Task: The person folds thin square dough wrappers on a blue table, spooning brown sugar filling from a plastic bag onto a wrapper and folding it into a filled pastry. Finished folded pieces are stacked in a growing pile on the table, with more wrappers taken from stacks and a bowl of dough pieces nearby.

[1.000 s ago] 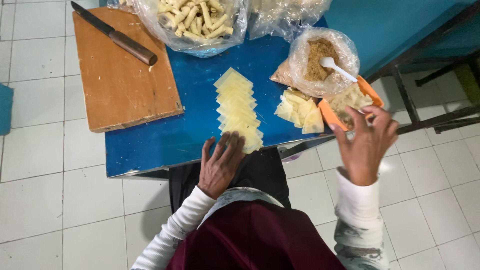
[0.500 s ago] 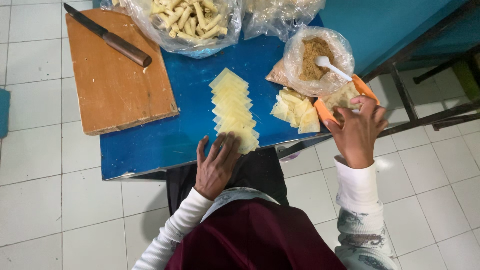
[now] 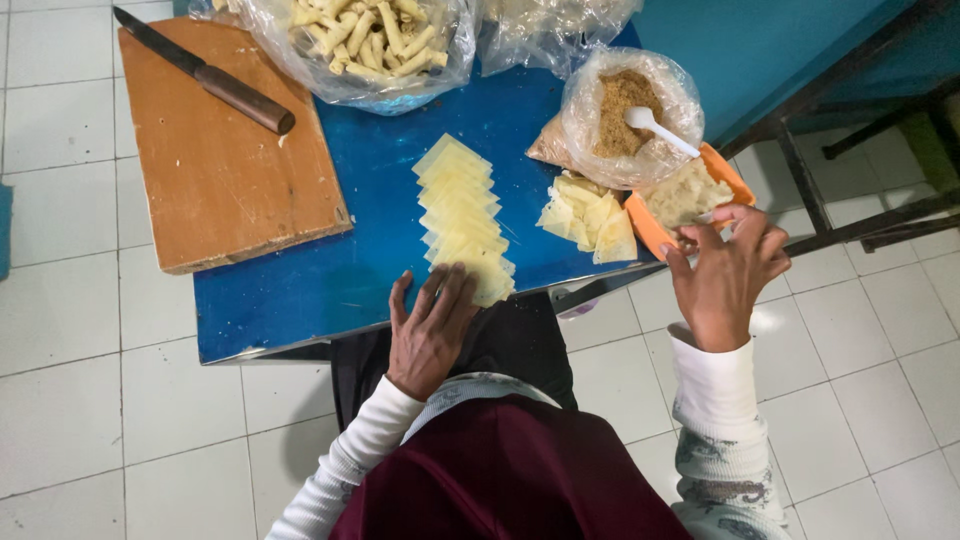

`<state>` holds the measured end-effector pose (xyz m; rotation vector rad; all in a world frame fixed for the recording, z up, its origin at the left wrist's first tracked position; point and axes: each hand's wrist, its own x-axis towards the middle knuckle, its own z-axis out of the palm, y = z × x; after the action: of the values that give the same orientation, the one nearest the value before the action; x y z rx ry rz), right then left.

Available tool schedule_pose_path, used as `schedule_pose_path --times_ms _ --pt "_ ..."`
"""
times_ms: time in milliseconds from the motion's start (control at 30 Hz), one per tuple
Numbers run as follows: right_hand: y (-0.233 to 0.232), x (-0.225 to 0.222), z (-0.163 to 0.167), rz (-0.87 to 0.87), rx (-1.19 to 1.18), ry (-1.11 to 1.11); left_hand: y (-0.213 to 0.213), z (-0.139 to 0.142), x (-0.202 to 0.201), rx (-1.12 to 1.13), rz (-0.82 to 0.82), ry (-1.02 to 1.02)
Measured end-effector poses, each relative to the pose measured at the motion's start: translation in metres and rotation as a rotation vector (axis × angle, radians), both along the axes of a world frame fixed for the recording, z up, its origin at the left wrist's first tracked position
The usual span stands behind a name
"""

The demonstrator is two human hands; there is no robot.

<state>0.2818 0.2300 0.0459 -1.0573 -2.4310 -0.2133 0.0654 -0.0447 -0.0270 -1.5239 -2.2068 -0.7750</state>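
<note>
A row of overlapping pale yellow dough squares lies on the blue table. My left hand rests flat at the table's near edge, its fingertips on the nearest square. My right hand hovers at the right corner with fingers curled by the orange tray of pale filling; I cannot tell if it pinches any. A loose pile of dough squares sits next to the tray.
A wooden cutting board with a brown-handled knife lies at the left. Behind are a bag of rolled pastries and a bag of brown crumbs holding a white spoon. A dark metal frame stands on the right.
My right hand has dropped from above the tray to its near edge and curled its fingers. My left hand has stayed on the nearest dough square.
</note>
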Motion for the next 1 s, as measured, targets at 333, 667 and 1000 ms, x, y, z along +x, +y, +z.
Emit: schedule_pose_path --times_ms 333,667,1000 --pt "0.004 -0.005 -0.003 0.015 -0.067 0.056 0.001 -0.002 0.000 0.001 0.003 -0.010" --pt "-0.016 0.002 -0.001 -0.051 0.040 0.046 0.002 -0.004 0.001 -0.005 0.006 -0.007" --pt "-0.031 -0.023 0.003 0.255 -0.079 0.230 0.001 -0.010 0.004 0.030 0.010 -0.005"
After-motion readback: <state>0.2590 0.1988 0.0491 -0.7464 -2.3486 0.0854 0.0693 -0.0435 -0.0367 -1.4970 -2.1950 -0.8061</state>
